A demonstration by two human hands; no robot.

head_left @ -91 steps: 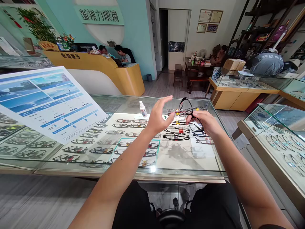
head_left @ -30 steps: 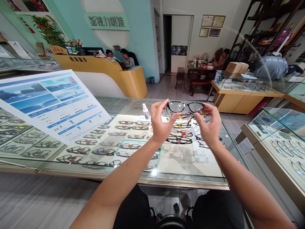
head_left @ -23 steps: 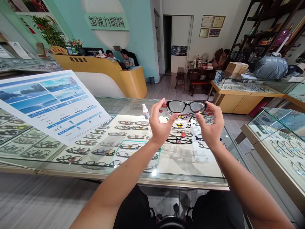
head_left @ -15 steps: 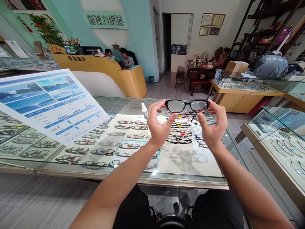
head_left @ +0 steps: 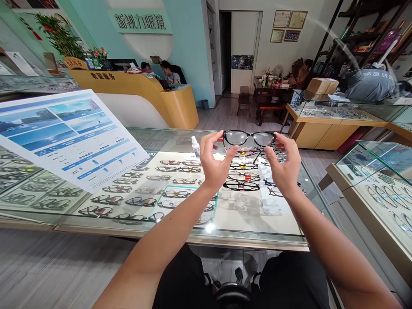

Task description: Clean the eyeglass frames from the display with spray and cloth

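Note:
A pair of black-framed glasses point(head_left: 249, 138) is held up level above the glass display counter point(head_left: 180, 227), lenses facing me. My left hand point(head_left: 215, 163) pinches the frame's left end between thumb and fingers. My right hand point(head_left: 283, 165) pinches the right end the same way. Under the glass lie rows of several more frames point(head_left: 180, 171).
A small white spray bottle point(head_left: 195, 147) stands on the counter left of my hands. A large printed chart point(head_left: 64, 133) leans at the left. More glass cases point(head_left: 380, 180) stand at the right. People sit behind a yellow desk point(head_left: 154, 92) and at a far table.
Three seconds ago only my right hand held the glasses, tilted on end. Both hands now hold them level by the ends. Over the last second they shifted slightly.

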